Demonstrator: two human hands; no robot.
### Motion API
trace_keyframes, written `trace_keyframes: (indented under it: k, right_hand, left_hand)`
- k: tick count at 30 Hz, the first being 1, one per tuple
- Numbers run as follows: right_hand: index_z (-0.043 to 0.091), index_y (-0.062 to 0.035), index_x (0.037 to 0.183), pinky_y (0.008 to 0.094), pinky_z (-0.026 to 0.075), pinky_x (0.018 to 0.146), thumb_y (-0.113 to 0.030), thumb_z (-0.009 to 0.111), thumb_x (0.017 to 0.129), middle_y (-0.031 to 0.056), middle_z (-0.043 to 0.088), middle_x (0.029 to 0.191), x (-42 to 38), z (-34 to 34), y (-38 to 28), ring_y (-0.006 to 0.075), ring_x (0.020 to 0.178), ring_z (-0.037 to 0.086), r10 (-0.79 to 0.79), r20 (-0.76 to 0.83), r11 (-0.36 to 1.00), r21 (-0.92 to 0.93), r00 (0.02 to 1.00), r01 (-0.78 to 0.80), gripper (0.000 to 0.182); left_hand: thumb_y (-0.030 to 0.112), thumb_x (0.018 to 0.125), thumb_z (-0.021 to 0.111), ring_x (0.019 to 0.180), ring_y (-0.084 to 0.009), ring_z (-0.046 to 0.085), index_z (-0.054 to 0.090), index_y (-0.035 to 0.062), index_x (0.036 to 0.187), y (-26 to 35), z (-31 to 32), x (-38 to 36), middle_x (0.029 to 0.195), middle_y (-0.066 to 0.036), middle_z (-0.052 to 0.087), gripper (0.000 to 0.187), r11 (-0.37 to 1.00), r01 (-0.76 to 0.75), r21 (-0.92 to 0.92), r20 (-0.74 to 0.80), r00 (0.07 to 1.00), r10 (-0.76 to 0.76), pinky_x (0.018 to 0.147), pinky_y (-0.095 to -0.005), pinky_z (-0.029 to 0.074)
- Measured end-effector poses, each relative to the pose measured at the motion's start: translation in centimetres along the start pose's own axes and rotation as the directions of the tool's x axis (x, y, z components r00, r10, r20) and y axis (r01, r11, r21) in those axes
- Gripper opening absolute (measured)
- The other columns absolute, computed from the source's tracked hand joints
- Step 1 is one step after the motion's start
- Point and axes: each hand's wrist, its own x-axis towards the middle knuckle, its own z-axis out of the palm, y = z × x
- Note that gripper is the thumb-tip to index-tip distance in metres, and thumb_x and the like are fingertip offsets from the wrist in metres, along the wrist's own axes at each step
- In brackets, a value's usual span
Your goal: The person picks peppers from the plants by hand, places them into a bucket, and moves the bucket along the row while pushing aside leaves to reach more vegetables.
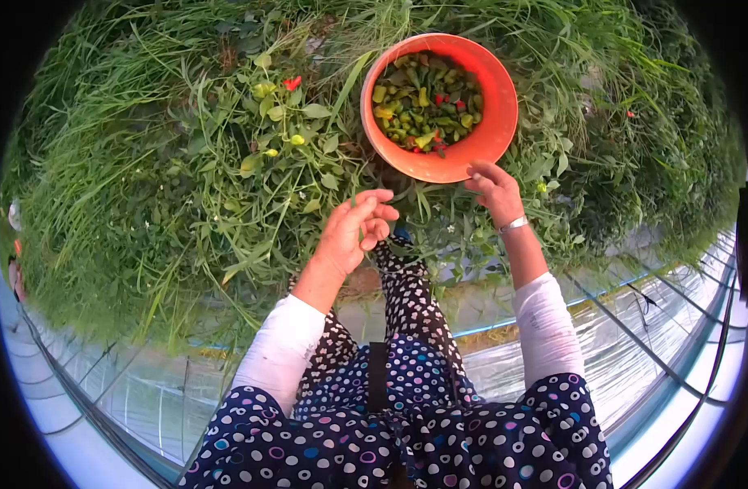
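The orange bowl, loaded with small green and red peppers, is set among the pepper plants. The right hand is spread open, holding nothing, at its near rim. The left hand is loosely curled; any contents cannot be determined. The bowl is judged light and rigid and best gripped at the rim; the peppers are bruised easily.

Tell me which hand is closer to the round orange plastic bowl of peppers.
Right. The right hand reaches just under the round orange plastic bowl's near rim, almost touching. The left hand is lower and further left, among the green plants.
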Motion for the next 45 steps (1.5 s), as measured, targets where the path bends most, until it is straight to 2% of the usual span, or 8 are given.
trace_keyframes:
  k: [3,5,13,25,30,39,43,45]
  right_hand:
    - [0.057,-0.0046,0.114,0.0287,0.045,0.069,-0.023,0.061,0.081,0.0036,0.062,0.097,10.6,-0.1,-0.3,0.013,0.087,0.061,0.003,-0.24,0.995,0.1,0.971,0.021,0.037]
    - [0.056,-0.0012,0.115,0.0292,0.046,0.074,-0.026,0.063,0.079,0.0076,0.063,0.1,16.5,-0.2,1.4,0.0169,0.091,0.061,-0.007,-0.294,0.999,-0.038,0.956,-0.004,0.045]
    - [0.06,-0.0013,0.107,0.0371,0.045,0.084,-0.041,0.067,0.067,0.018,0.063,0.096,27.9,2.9,2.6,0.0326,0.093,0.059,-0.34,-0.375,0.453,-0.869,0.862,-0.2,0.057]
    - [0.063,-0.0021,0.089,0.0251,0.047,0.056,-0.008,0.062,0.078,0.003,0.06,0.069,20.6,2.3,1.4,0.0103,0.06,0.056,-0.096,-0.023,0.889,-0.452,0.995,0.075,0.012]
    - [0.063,-0.0073,0.097,0.0312,0.048,0.073,-0.013,0.063,0.07,0.0135,0.064,0.082,24.0,1.0,-0.4,0.0231,0.075,0.062,-0.51,-0.075,0.45,-0.872,0.857,0.192,0.027]
    - [0.056,-0.0078,0.112,0.0396,0.044,0.085,-0.011,0.06,0.068,0.0194,0.06,0.103,27.4,4.9,1.3,0.0352,0.096,0.056,-0.13,0.101,0.0,-0.995,0.986,0.101,0.044]
    - [0.056,-0.0026,0.107,0.0333,0.048,0.067,-0.02,0.059,0.082,0.0092,0.064,0.098,23.6,2.2,0.9,0.0212,0.083,0.063,0.024,-0.169,0.943,-0.325,0.985,-0.079,0.03]
    - [0.056,-0.0045,0.104,0.0254,0.045,0.062,-0.021,0.056,0.087,0.0044,0.062,0.096,22.7,-0.5,0.4,0.0139,0.078,0.063,-0.122,-0.067,0.971,0.2,0.99,0.133,0.024]
  left_hand:
    - [0.026,0.086,0.054,0.072,-0.0139,0.059,0.049,0.0069,0.121,-5.2,-6.0,2.7,0.1,-0.01,0.06,0.04,0.845,0.211,0.491,-0.191,0.973,-0.132,0.057,-0.0259,0.046]
    - [0.027,0.078,0.064,0.088,-0.0254,0.06,0.048,0.004,0.121,-10.9,-10.2,0.3,0.101,-0.016,0.06,0.051,0.106,0.021,0.994,-0.053,0.95,0.308,0.078,-0.0323,0.048]
    - [0.025,0.072,0.068,0.097,-0.0272,0.059,0.049,0.0069,0.121,-20.3,-17.1,3.3,0.104,-0.016,0.061,0.056,0.583,0.156,0.797,-0.163,0.986,-0.041,0.084,-0.0335,0.045]
    - [0.024,0.073,0.07,0.078,-0.0208,0.062,0.056,-0.0015,0.095,-20.3,-17.5,10.4,0.086,-0.013,0.064,0.036,0.734,0.177,0.656,-0.178,0.981,-0.078,0.07,-0.0318,0.048]
    - [0.022,0.075,0.068,0.079,-0.0165,0.059,0.056,-0.0017,0.099,-19.1,-17.0,10.8,0.091,-0.01,0.062,0.036,0.789,0.19,0.584,-0.148,0.981,-0.127,0.071,-0.0299,0.048]
    - [0.021,0.076,0.068,0.081,-0.0153,0.058,0.055,-0.0001,0.1,-18.5,-16.8,11.2,0.094,-0.007,0.06,0.035,0.823,0.138,0.551,-0.094,0.99,-0.104,0.07,-0.0298,0.048]
    - [0.021,0.075,0.068,0.08,-0.0157,0.058,0.057,0.0011,0.099,-18.5,-16.9,11.3,0.093,-0.007,0.061,0.033,0.82,0.153,0.552,-0.104,0.988,-0.114,0.07,-0.0296,0.048]
    - [0.021,0.075,0.068,0.079,-0.0156,0.058,0.057,0.001,0.099,-18.8,-17.1,11.4,0.092,-0.007,0.062,0.033,0.806,0.128,0.578,-0.085,0.992,-0.097,0.07,-0.0297,0.048]
